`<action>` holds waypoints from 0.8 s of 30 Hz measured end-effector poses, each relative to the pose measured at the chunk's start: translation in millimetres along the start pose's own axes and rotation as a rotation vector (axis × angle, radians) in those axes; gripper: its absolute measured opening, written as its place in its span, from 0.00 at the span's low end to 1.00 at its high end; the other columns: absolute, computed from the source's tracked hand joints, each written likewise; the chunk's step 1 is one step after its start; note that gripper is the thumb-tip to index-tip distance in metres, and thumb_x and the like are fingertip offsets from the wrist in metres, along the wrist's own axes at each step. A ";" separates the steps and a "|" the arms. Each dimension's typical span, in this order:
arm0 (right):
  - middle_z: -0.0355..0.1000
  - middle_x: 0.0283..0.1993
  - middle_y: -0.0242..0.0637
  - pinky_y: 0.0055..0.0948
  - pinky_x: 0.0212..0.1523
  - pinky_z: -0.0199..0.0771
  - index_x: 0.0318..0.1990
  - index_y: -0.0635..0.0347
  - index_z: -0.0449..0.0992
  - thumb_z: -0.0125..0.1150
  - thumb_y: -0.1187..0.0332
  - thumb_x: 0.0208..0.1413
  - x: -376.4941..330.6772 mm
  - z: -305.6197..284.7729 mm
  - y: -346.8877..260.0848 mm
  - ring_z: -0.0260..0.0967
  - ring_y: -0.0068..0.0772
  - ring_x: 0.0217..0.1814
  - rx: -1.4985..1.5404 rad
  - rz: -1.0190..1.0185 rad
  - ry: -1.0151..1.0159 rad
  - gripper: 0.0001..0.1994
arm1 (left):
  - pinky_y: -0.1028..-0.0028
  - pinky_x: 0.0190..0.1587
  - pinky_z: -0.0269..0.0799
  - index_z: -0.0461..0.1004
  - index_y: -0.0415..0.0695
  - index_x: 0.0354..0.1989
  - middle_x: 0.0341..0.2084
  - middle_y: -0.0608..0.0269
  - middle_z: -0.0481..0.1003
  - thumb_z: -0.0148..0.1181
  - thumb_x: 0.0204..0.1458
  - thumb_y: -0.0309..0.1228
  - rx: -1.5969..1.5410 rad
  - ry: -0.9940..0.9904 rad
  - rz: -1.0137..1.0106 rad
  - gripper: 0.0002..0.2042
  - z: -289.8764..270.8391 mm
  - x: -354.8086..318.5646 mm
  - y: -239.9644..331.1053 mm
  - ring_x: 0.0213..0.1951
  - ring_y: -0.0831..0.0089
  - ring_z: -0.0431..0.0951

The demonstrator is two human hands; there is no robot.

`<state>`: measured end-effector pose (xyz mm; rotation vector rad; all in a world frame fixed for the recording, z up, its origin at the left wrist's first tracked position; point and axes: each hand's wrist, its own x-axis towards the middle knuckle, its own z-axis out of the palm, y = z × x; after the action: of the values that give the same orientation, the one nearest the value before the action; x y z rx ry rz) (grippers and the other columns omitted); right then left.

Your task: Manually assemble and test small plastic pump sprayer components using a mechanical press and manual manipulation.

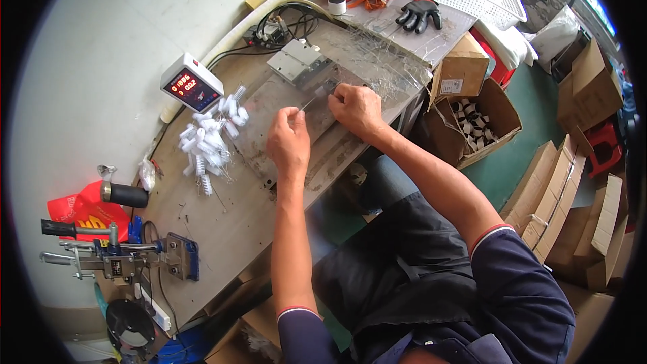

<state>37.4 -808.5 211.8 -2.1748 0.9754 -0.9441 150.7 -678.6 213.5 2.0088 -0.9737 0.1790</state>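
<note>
Over the workbench, my left hand [290,140] is closed, thumb and fingers pinching a thin wire [308,103] that points toward my right hand. My right hand [358,109] is also closed, its fingers curled beside a grey metal block [296,61] fixed to a plate. Something blurred sits at the right fingertips; I cannot make out what it is. To the left of my hands lies a loose heap of small white bristle brushes [209,140] with thin wire stems.
A counter with a red digital display [192,84] stands behind the brushes. A lever-handled press [118,256] is at the near left. Loose wires [384,54] and a black-palmed glove [419,13] lie at the far right. Cardboard boxes [502,131] stand on the floor beside the bench.
</note>
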 end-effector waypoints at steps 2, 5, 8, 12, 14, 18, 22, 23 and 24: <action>0.78 0.28 0.51 0.51 0.40 0.77 0.29 0.59 0.81 0.62 0.59 0.54 -0.1 -1.0 -1.7 0.78 0.58 0.35 0.008 0.003 0.006 0.13 | 0.60 0.43 0.75 0.78 0.43 0.43 0.36 0.56 0.82 0.62 0.62 0.34 0.037 -0.006 0.025 0.08 4.3 2.0 3.3 0.37 0.55 0.81; 0.78 0.28 0.50 0.51 0.40 0.78 0.29 0.59 0.81 0.63 0.59 0.54 0.3 -1.4 -2.8 0.78 0.57 0.35 0.017 0.008 0.007 0.12 | 0.58 0.42 0.74 0.77 0.42 0.41 0.36 0.55 0.81 0.61 0.61 0.31 0.109 0.005 0.088 0.06 9.2 4.7 7.1 0.39 0.52 0.80; 0.78 0.28 0.50 0.50 0.40 0.77 0.29 0.59 0.81 0.63 0.58 0.55 1.7 -1.8 -1.0 0.78 0.57 0.35 0.047 0.018 0.006 0.13 | 0.57 0.41 0.74 0.76 0.43 0.38 0.34 0.55 0.80 0.62 0.60 0.30 0.160 0.039 0.108 0.05 11.2 4.2 8.2 0.39 0.52 0.80; 0.79 0.29 0.49 0.48 0.40 0.77 0.33 0.60 0.82 0.63 0.58 0.57 0.6 -2.9 3.3 0.79 0.57 0.36 0.256 0.079 0.034 0.13 | 0.57 0.40 0.73 0.74 0.43 0.36 0.33 0.56 0.78 0.63 0.60 0.29 0.179 0.086 0.140 0.05 1.6 -3.5 -1.0 0.37 0.52 0.79; 0.79 0.29 0.49 0.45 0.40 0.78 0.35 0.61 0.82 0.63 0.59 0.58 0.8 -4.7 7.1 0.79 0.55 0.35 0.310 0.083 0.045 0.13 | 0.58 0.38 0.74 0.73 0.44 0.36 0.33 0.58 0.78 0.64 0.59 0.28 0.174 0.124 0.218 0.05 -5.7 -9.3 -4.2 0.36 0.53 0.79; 0.76 0.24 0.34 0.28 0.28 0.70 0.39 0.66 0.82 0.61 0.62 0.62 2.8 -4.2 15.8 0.67 0.20 0.24 0.547 0.084 -0.008 0.13 | 0.63 0.38 0.77 0.74 0.45 0.36 0.34 0.61 0.79 0.65 0.59 0.27 0.139 0.225 0.402 0.04 -12.8 -15.9 -8.8 0.37 0.59 0.81; 0.75 0.25 0.30 0.23 0.25 0.66 0.40 0.66 0.81 0.61 0.62 0.64 1.0 -16.7 8.3 0.66 0.17 0.23 0.650 0.078 -0.158 0.14 | 0.65 0.38 0.78 0.75 0.45 0.36 0.35 0.62 0.80 0.66 0.58 0.26 0.138 0.266 0.464 0.05 -15.3 -19.8 -6.3 0.37 0.61 0.82; 0.77 0.25 0.33 0.25 0.25 0.70 0.41 0.67 0.81 0.61 0.62 0.64 1.8 -19.2 9.3 0.69 0.19 0.23 0.693 0.125 -0.232 0.14 | 0.65 0.38 0.79 0.75 0.45 0.36 0.35 0.62 0.80 0.67 0.57 0.26 0.143 0.264 0.493 0.05 -14.9 -20.2 -3.8 0.37 0.62 0.82; 0.79 0.26 0.35 0.27 0.26 0.73 0.41 0.68 0.81 0.60 0.63 0.65 2.6 -21.3 10.3 0.72 0.21 0.24 0.736 0.173 -0.306 0.14 | 0.66 0.37 0.79 0.75 0.45 0.36 0.36 0.63 0.80 0.67 0.57 0.26 0.149 0.261 0.521 0.05 -14.5 -20.4 -1.6 0.37 0.63 0.82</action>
<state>18.0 -820.8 217.9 -1.5224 0.5355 -0.7073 141.2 -655.5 212.0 1.7628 -1.3216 0.7954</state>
